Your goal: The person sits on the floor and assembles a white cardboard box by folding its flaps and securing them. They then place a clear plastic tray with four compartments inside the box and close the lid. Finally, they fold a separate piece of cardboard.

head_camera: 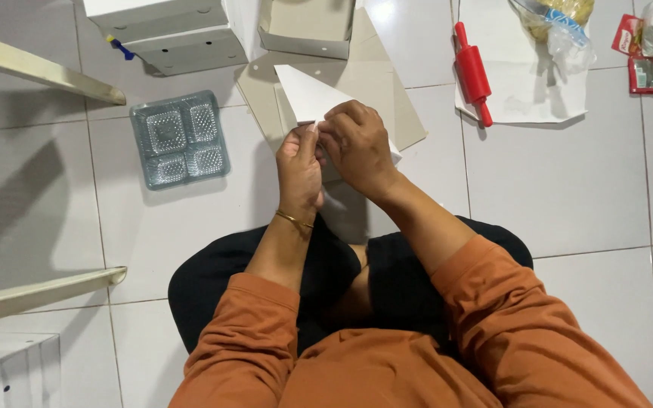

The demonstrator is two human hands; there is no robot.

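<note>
Fingers of both hands met at the middle of the frame, closed on the lower edge of a white, triangular folded sheet of paper. Its point rose toward the upper middle, above the fingertips, while its lower right edge ran hidden beneath the right hand. That hand curled over the sheet from the right, thumb and forefinger pinched at the fold. Just beside it, touching, the left hand pinched the same edge from below, a thin gold bangle on its wrist.

Under the paper lay flat beige cardboard pieces on the white tiled floor. White cardboard boxes stood at the upper left. Left of the hands, well apart, sat a clear plastic tray with four compartments. At the upper right, a red plastic rolling pin rested on a white paper sheet.
</note>
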